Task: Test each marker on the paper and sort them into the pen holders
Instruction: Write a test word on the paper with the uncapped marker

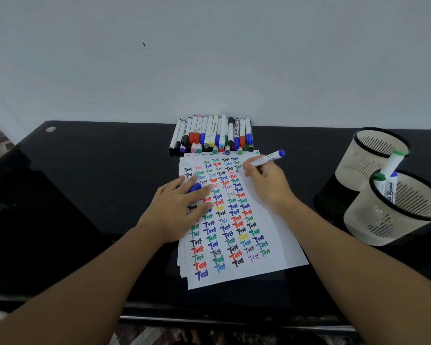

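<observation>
Black glossy desk (pixel 85 195) against a pale wall holds a paper (pixel 266 235) crowded with coloured "Test" words. To test well, the flat-fingered left hand (pixel 179 207), blue cap (pixel 195 187) tucked between fingers, should pin the sheet while the right hand (pixel 266 181), pinching the blue marker (pixel 268 158), writes in bare margin. Untested markers (pixel 212 135) lie beyond; two pen holders (pixel 373 155) stand right, clear of the stroke.

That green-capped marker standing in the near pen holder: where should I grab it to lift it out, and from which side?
Take the green-capped marker by its upper barrel just under the cap, coming from above. It leans upright against the rim of the near pen holder, with only its top part clear of the wall, so the lower barrel is out of reach. A blue-tipped marker stands close beside it, so pinch narrowly.
</observation>
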